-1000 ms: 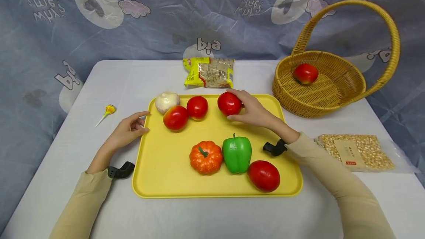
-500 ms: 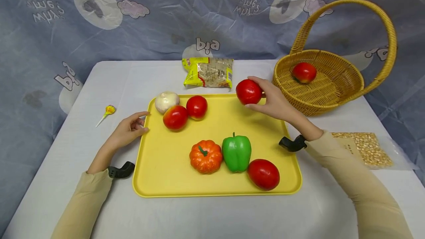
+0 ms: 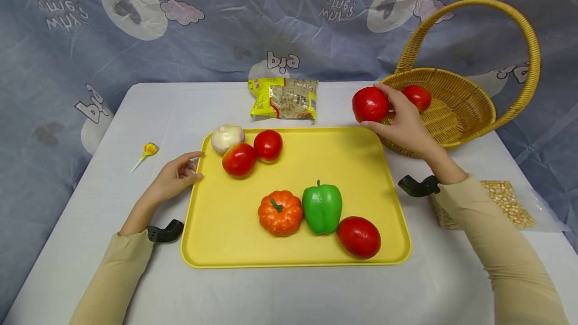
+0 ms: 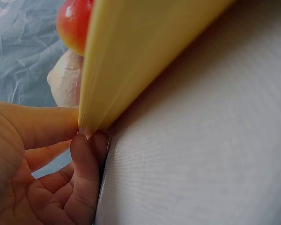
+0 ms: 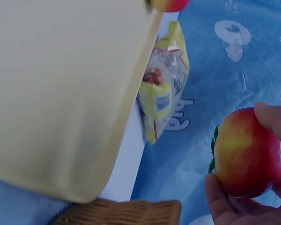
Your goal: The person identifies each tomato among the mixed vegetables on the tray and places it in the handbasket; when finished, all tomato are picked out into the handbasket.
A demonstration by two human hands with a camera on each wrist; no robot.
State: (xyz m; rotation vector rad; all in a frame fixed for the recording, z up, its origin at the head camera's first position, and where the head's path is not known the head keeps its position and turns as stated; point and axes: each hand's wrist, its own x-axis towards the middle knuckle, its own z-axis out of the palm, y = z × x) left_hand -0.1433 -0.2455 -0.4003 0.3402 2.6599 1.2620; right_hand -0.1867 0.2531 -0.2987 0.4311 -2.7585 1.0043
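My right hand point(image 3: 404, 122) grips a red tomato point(image 3: 370, 105) by the near left rim of the wicker basket point(image 3: 469, 137). In the right wrist view this tomato point(image 5: 248, 152) shows a yellow patch and green leaves. My left hand point(image 3: 173, 177) pinches the left rim of the yellow tray point(image 3: 217, 234); the left wrist view shows fingertips on the tray's edge point(image 4: 86, 112). On the tray lie a white garlic bulb point(image 3: 228, 139), a red-yellow fruit point(image 3: 239, 160), a small red fruit point(image 3: 268, 146), an orange pumpkin point(image 3: 280, 213), a green bell pepper point(image 3: 322, 209) and a dark red oval fruit point(image 3: 358, 237).
One red fruit point(image 3: 417, 98) lies inside the basket, whose tall handle arches at right. A yellow snack bag point(image 3: 289, 99) lies behind the tray. A lollipop point(image 3: 148, 150) is at left, and a bag of corn kernels point(image 3: 506, 202) lies partly under the right forearm.
My right hand has lifted the tomato from the tray's back and carried it right to the basket's rim. The left hand has stayed at the tray's left edge.
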